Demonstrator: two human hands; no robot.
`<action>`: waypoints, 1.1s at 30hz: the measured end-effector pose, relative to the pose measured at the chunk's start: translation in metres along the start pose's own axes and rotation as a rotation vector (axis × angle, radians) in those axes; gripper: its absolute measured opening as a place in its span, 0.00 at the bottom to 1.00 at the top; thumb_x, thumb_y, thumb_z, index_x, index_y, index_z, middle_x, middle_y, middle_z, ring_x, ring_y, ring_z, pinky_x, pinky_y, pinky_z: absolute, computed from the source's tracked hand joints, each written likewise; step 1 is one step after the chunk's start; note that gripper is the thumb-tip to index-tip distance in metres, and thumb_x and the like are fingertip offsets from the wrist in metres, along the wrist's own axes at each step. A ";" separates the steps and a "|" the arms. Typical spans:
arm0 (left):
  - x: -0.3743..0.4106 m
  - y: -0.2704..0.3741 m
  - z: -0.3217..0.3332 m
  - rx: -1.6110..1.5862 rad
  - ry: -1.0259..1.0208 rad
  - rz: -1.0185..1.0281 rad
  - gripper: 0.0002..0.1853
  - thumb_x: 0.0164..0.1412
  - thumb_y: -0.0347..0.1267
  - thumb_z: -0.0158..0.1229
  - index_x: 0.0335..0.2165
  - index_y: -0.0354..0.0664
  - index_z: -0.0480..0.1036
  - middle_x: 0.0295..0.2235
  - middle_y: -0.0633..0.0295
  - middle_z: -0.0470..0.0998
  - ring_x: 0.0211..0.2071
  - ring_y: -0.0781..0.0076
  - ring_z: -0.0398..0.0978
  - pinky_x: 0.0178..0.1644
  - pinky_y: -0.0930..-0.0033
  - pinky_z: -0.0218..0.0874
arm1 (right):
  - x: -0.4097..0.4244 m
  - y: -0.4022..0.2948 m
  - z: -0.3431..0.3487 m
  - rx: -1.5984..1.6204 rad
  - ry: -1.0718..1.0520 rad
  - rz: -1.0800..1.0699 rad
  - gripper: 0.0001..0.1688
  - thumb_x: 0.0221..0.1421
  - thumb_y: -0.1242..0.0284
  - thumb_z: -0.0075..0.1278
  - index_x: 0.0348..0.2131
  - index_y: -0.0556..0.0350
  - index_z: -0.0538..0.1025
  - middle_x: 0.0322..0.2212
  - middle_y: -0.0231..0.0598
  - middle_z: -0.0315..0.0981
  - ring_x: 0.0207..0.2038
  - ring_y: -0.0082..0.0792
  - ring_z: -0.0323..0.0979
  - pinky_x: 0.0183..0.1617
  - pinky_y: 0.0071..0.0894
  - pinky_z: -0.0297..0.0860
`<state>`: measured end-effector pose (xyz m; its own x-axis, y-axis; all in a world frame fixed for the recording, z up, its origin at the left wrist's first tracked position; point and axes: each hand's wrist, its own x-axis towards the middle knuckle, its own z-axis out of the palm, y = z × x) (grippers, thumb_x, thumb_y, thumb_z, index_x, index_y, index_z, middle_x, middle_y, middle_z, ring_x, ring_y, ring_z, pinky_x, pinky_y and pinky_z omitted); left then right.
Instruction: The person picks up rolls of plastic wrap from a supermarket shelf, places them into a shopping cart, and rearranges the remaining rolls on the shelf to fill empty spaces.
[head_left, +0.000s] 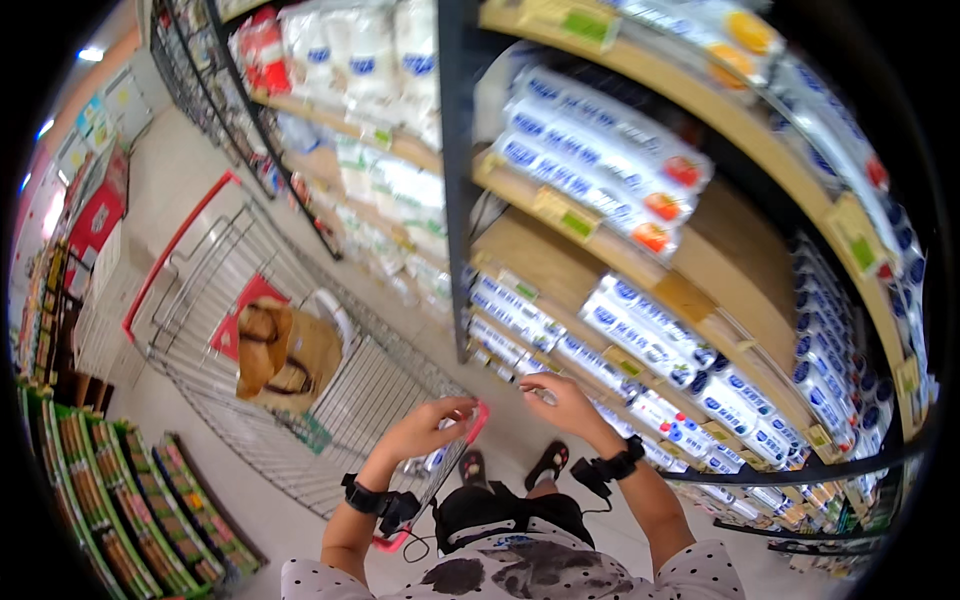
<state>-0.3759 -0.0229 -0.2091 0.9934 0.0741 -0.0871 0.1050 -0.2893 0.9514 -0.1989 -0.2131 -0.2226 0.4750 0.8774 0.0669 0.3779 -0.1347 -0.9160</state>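
Note:
My left hand (431, 429) is over the near end of a wire shopping cart (360, 390), beside its pinkish-red corner trim. Its fingers curl loosely, with a gap to the thumb; whether they touch the trim cannot be told. A white and blue package (433, 459) shows partly beneath that hand. In the cart stands a brown paper bag (311, 352), its top folded open. My right hand (564, 405) is raised in front of the lower shelves, fingers bent and apart from the thumb, holding nothing. Both wrists wear black strapped devices.
Shelves (637, 277) on the right carry white and blue wrapped rolls, several with fruit pictures. A dark upright post (452, 187) divides them from bagged goods (390, 180). Green-edged racks (127, 495) stand at lower left. The cart's far red bar (176, 255) faces the aisle floor (180, 165).

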 end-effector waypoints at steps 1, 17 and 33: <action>0.010 0.024 -0.001 0.066 0.058 0.111 0.17 0.51 0.27 0.53 0.41 0.34 0.67 0.36 0.53 0.73 0.36 0.64 0.71 0.40 0.69 0.62 | -0.008 -0.024 -0.029 -0.142 0.072 0.013 0.13 0.47 0.74 0.49 0.36 0.58 0.72 0.33 0.43 0.72 0.37 0.38 0.71 0.41 0.30 0.65; 0.158 0.325 0.014 0.543 0.562 1.180 0.13 0.47 0.26 0.54 0.35 0.35 0.69 0.35 0.53 0.71 0.40 0.58 0.67 0.44 0.65 0.57 | -0.120 -0.231 -0.289 -0.776 1.135 -0.601 0.13 0.48 0.79 0.46 0.37 0.60 0.71 0.34 0.43 0.71 0.38 0.32 0.70 0.43 0.26 0.64; 0.223 0.361 0.053 0.545 0.764 1.058 0.26 0.51 0.41 0.52 0.45 0.33 0.63 0.39 0.47 0.70 0.45 0.53 0.62 0.51 0.56 0.44 | -0.097 -0.247 -0.306 -0.799 1.160 -0.120 0.27 0.50 0.65 0.46 0.49 0.56 0.62 0.26 0.48 0.74 0.30 0.42 0.73 0.40 0.32 0.63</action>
<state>-0.1138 -0.1610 0.0993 0.3621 0.0336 0.9315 -0.4843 -0.8471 0.2188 -0.0949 -0.4061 0.1181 0.6349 0.0831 0.7681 0.6180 -0.6511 -0.4405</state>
